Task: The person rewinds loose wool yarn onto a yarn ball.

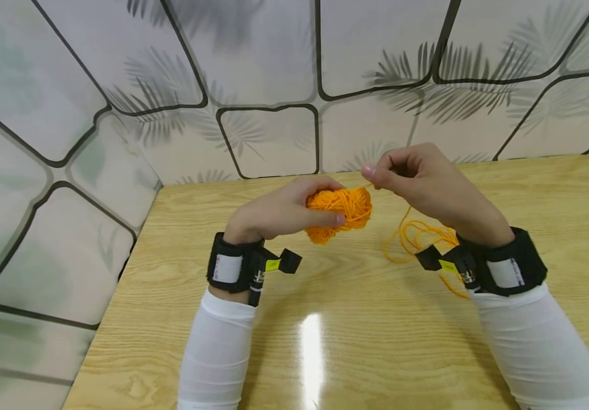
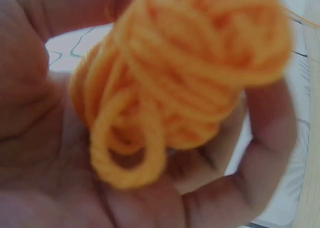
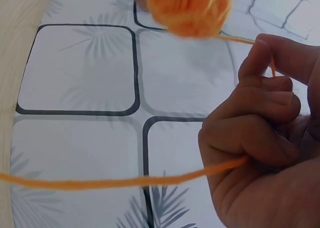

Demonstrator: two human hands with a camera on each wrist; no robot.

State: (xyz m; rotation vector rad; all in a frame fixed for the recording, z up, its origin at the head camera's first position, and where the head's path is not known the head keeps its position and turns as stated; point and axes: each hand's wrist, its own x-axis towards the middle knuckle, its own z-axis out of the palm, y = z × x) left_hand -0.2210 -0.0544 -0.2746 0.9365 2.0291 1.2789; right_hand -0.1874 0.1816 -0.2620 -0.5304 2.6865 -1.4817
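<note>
An orange ball of yarn (image 1: 343, 209) is gripped in my left hand (image 1: 286, 210), held above the table. Thumb and fingers curl round it, and in the left wrist view a small loop (image 2: 127, 180) of yarn sticks out over the palm. To the right, my right hand (image 1: 430, 182) pinches the strand (image 3: 237, 39) between thumb and forefinger, a short way from the ball (image 3: 189, 10). The strand runs on through the curled fingers of that hand (image 3: 255, 118) and leaves below them. Loose coils of yarn (image 1: 417, 233) lie on the table, partly hidden by the right wrist.
A light wood table (image 1: 376, 341) spreads under both arms, with a bright reflection near its front. Behind it and to the left stand walls (image 1: 269, 139) with a stone-outline and leaf pattern. Each wrist wears a black strap (image 1: 235, 265) with a small camera.
</note>
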